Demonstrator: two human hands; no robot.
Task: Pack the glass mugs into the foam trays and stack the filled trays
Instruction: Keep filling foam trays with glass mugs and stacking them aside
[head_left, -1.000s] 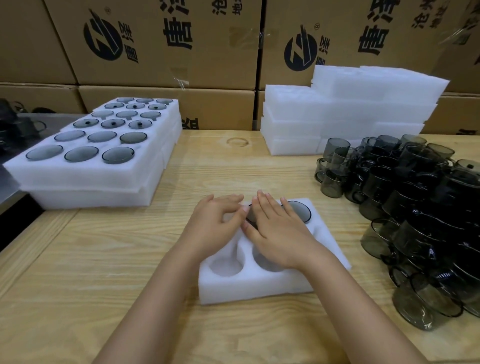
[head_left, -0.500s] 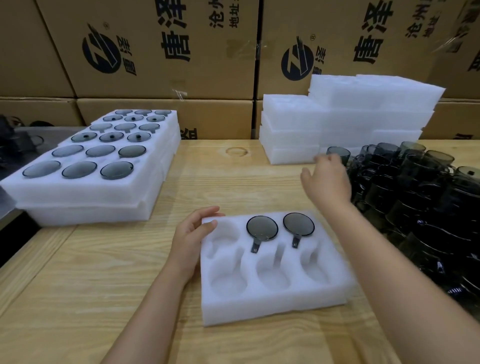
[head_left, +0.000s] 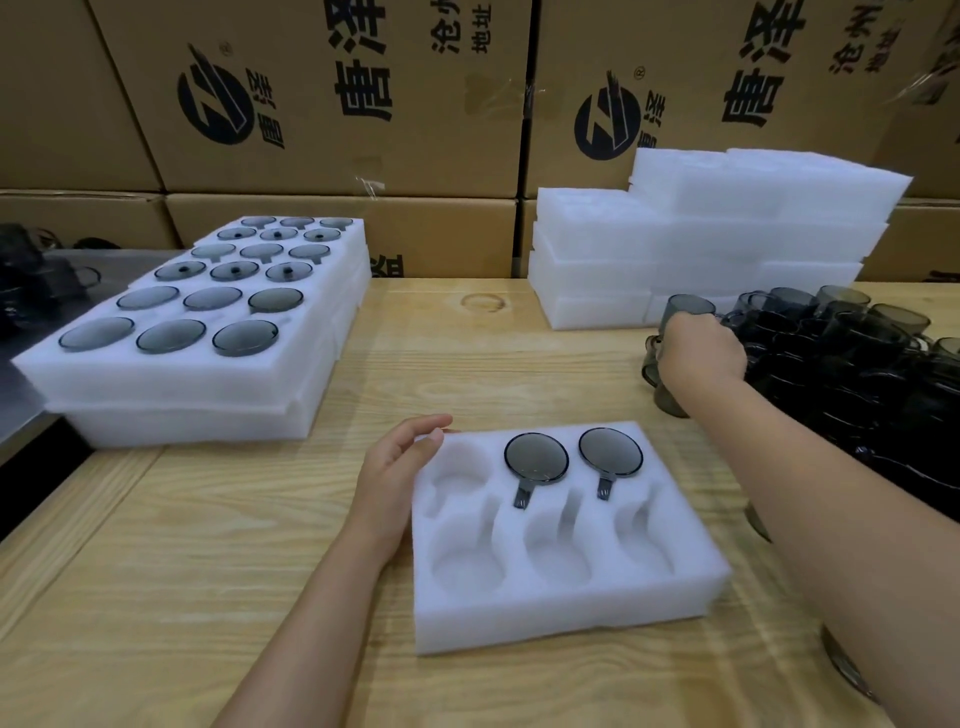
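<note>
On the wooden surface (head_left: 234, 571) directly in front of me lies the foam tray (head_left: 571, 605) that is being filled. Its back row holds the middle mug (head_left: 536, 458) and the right mug (head_left: 610, 451), each seated in its own pocket with the handle lying in the slot toward me. The back-left pocket and all three front pockets are empty, so I put this tray at a third full.

My left grip (head_left: 397, 467) rests against the tray's back-left corner, fingers relaxed and holding nothing. My right grip (head_left: 701, 356) is out at the left edge of the loose mugs (head_left: 857, 374), well apart from the tray. Its back faces the camera and its fingers are hidden among the glass beside an upright mug (head_left: 685, 307), so I cannot tell whether it has closed on one.

At the far left stand the filled trays (head_left: 208, 371), two layers deep, with every pocket of the top layer occupied. The lower layer's contents are hidden. With the empty trays (head_left: 727, 249) stacked at the back right and so many mugs unpacked, I judge that most of the work remains.
</note>
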